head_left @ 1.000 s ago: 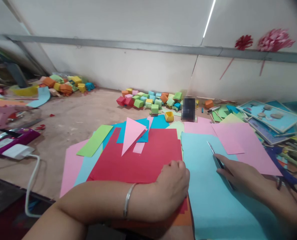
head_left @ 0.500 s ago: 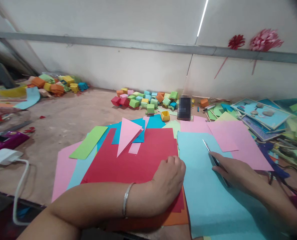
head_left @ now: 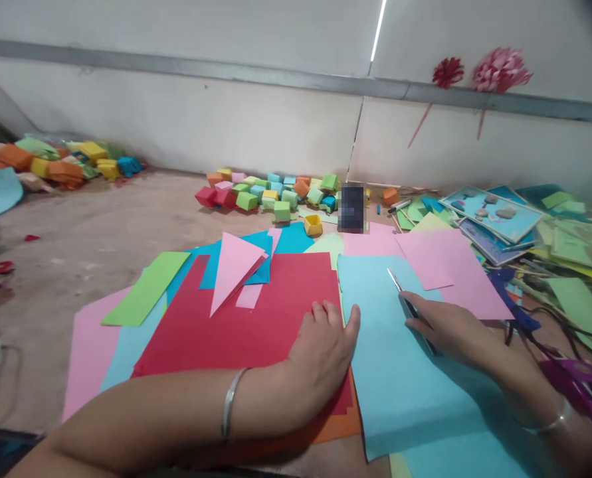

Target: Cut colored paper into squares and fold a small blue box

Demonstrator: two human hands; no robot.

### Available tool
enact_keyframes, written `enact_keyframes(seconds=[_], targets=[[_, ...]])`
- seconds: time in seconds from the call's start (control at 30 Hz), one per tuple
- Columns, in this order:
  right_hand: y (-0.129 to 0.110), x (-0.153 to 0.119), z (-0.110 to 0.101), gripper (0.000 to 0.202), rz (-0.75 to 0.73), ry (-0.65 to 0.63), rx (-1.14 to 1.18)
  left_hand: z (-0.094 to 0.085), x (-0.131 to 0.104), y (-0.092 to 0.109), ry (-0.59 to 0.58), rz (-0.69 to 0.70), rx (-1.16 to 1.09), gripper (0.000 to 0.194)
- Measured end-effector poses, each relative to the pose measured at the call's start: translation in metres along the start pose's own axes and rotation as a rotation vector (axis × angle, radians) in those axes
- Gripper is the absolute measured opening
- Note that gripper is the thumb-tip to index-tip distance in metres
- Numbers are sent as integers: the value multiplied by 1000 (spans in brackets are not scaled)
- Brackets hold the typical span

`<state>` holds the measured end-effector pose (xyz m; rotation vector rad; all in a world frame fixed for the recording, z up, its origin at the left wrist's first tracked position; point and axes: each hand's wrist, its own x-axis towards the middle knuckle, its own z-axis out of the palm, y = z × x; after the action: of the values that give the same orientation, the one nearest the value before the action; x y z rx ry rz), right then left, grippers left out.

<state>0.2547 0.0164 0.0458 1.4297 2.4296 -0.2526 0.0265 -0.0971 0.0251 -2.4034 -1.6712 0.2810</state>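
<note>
My left hand (head_left: 323,348) lies on a stack of red paper (head_left: 256,318), near its right edge. Its thumb stands apart from the other fingers, and it holds nothing. Beside it spreads a sheet of light blue paper (head_left: 380,372). Over that sheet, my right hand (head_left: 442,325) is closed around a knife (head_left: 415,312) with a dark handle and a thin silver blade pointing away to the upper left. A folded pink paper triangle (head_left: 233,269) rests on the far part of the red stack.
A green paper strip (head_left: 149,289) and pink sheets (head_left: 428,259) surround the stack. Folded paper cubes (head_left: 248,200) are heaped by the wall, with a yellow paper box (head_left: 313,224) in front. Framed stone pictures (head_left: 495,212) and black cables (head_left: 565,322) are at right.
The view has swung right, so most things appear farther left. My left hand's fingers have loosened and its thumb has spread out. My right hand still holds the knife over the blue sheet.
</note>
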Motion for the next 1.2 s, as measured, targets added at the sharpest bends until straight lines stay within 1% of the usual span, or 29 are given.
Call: enact_keyframes(seconds=[0.03,0.1,0.2,0.27,0.33,0.37,0.47,0.57,0.7,0.87,0.93,1.03,1.07,1.13,1.2], targets=[[0,0,1,44,-1,5,-1,2,-2,2,22,17,28,60],[1,0,2,43,-6,16,3,1,-6,5,30,49,64,58],[2,1,3,44,-8,32,16,-11,-7,-1,-22,79,33,57],[3,1,4,46,-11,37,10,-22,-3,-16,-71,89,-88,56],[4,2,4,49,-14,32,-2,-29,7,-37,-106,109,-269,58],[5,3,5,50,-14,29,-6,-31,15,-48,-127,94,-362,57],[8,5,7,51,-11,26,-14,-25,43,-79,-125,22,-404,61],[11,7,11,49,-8,34,-27,-12,66,-100,-156,6,-468,66],[14,8,13,45,-21,61,-6,-2,78,-114,-179,-47,-517,66],[11,7,9,44,-22,52,16,-1,86,-118,-177,-88,-539,78],[10,8,8,45,-17,46,9,-3,92,-117,-194,-80,-544,70],[10,8,8,46,-8,41,-12,-7,99,-118,-255,-37,-559,43],[10,8,8,46,-8,40,-16,-8,101,-119,-276,-18,-567,37],[7,7,6,47,-7,32,-22,-8,102,-123,-304,14,-580,30],[4,5,3,48,-3,11,-32,-6,100,-127,-307,38,-594,28]])
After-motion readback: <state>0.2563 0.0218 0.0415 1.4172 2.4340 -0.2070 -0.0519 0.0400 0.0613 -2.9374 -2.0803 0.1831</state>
